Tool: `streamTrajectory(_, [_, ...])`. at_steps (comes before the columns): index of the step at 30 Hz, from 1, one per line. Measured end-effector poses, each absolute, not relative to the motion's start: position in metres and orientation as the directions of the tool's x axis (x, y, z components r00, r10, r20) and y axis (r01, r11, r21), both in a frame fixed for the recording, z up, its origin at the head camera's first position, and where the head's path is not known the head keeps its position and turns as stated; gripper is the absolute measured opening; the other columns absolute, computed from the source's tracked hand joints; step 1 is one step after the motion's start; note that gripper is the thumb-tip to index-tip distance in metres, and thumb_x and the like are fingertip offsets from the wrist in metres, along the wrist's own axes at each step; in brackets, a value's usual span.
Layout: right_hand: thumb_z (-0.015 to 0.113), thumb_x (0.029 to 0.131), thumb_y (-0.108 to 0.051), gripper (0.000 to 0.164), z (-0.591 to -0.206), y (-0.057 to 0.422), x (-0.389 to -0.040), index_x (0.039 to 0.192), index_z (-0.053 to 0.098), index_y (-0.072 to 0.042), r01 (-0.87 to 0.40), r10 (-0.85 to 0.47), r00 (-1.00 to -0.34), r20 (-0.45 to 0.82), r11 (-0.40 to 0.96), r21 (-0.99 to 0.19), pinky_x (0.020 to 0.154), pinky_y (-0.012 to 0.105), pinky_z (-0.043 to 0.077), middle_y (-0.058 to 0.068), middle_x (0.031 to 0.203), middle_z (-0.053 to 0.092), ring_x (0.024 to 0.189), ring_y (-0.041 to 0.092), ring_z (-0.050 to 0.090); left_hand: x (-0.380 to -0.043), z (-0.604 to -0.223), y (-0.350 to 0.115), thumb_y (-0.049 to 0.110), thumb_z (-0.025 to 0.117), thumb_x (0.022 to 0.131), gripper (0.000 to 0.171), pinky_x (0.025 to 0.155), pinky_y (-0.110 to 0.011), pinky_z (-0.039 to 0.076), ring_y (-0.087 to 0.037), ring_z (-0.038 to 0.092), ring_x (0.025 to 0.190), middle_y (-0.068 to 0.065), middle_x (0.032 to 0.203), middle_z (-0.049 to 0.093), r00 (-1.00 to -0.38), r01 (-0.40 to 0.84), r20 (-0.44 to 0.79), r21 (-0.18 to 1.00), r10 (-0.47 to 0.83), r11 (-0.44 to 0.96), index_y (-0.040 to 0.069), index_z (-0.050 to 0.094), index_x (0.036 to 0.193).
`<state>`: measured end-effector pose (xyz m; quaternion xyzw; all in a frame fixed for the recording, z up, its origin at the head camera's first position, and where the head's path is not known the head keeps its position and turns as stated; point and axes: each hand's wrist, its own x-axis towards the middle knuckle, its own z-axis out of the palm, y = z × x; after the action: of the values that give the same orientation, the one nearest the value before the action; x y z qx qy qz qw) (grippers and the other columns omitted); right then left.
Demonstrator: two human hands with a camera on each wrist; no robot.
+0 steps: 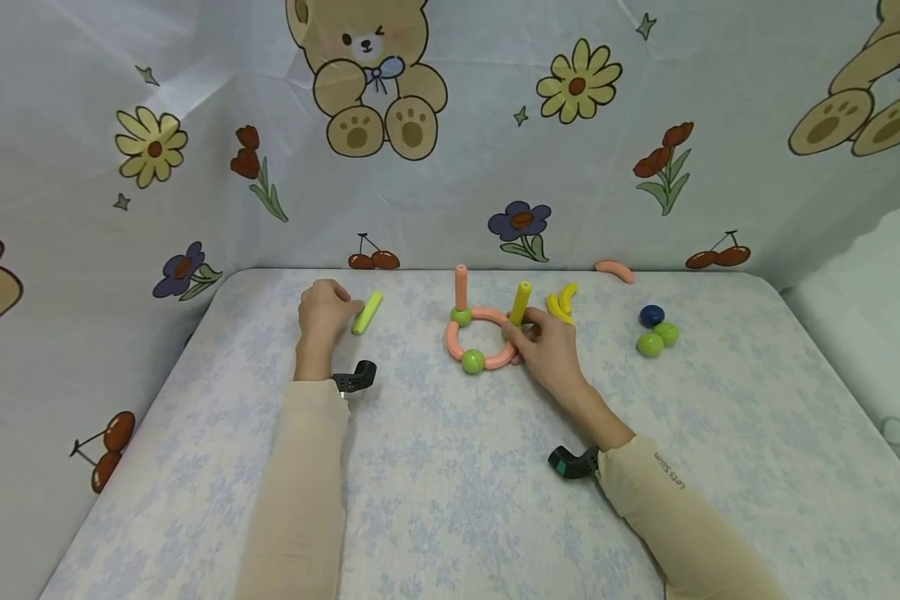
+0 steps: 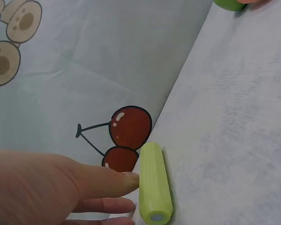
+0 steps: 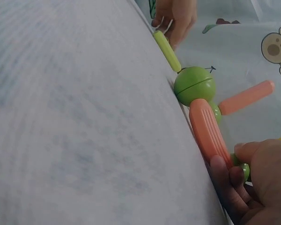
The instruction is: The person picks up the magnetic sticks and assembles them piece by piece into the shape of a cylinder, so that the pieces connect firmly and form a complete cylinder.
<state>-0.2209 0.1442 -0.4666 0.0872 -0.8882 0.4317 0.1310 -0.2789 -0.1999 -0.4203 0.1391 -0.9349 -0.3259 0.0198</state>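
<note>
Tan sleeves point(image 1: 292, 492) up close, over a pale table point(image 1: 435, 500). With left hand point(image 1: 322, 310) loose, just touching a lime stick point(image 1: 367, 313) lying on the table. With right hand point(image 1: 549, 348), pinching the right side of a pink ring point(image 1: 453, 338) near the table's back, just below a yellow stick point(image 1: 521, 302) standing up.

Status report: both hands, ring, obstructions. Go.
Right hand gripping ring at its right. Left hand at light-green rod. Two raised rods on ring. Loose balls clear of ring.
</note>
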Motion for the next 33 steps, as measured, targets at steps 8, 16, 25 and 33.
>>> streamTrajectory(8, [0.082,0.093,-0.035,0.054,-0.466,0.145,-0.221,0.138,0.065,-0.009,-0.234,-0.097,-0.971,0.22,0.591,-0.772,0.056,0.03,0.045,0.008,0.075,0.063,0.062,0.02,0.056,-0.28,-0.424,-0.192,0.033,0.076,0.097,0.033,0.086,-0.048,0.052,-0.036,0.061,0.097,-0.019,0.107,0.069,-0.973,-0.208,-0.052,0.621,-0.225,0.756,0.0,0.073,0.102])
streamTrajectory(16, [0.08,0.093,-0.022,0.048,-0.465,0.149,-0.222,0.136,0.064,-0.011,-0.298,-0.216,-0.953,0.212,0.546,-0.783,0.064,0.027,0.048,0.008,0.094,0.067,0.073,0.02,0.057,-0.282,-0.425,-0.194,0.022,0.081,0.091,0.021,0.074,-0.037,0.051,-0.03,0.06,0.09,-0.014,0.095,0.069,-0.988,-0.147,-0.061,0.65,-0.142,0.746,0.001,0.075,0.093])
streamTrajectory(25, [0.081,0.093,-0.02,0.047,-0.467,0.15,-0.223,0.136,0.064,-0.013,-0.3,-0.235,-0.951,0.2,0.55,-0.779,0.064,0.028,0.049,0.007,0.092,0.066,0.073,0.021,0.058,-0.282,-0.407,-0.174,0.014,0.084,0.09,0.026,0.076,-0.043,0.06,-0.025,0.068,0.081,-0.011,0.096,0.07,-0.971,0.133,0.031,0.893,0.236,0.431,0.0,0.07,0.108])
streamTrajectory(33, [0.081,0.094,-0.02,0.046,-0.464,0.148,-0.223,0.136,0.064,-0.012,-0.294,-0.237,-0.952,0.194,0.532,-0.794,0.064,0.03,0.05,0.007,0.09,0.066,0.072,0.023,0.059,-0.273,-0.388,-0.152,0.006,0.085,0.088,0.024,0.084,-0.053,0.059,-0.027,0.072,0.088,-0.016,0.097,0.073,-0.848,0.253,0.088,0.934,0.523,0.253,0.003,0.07,0.107])
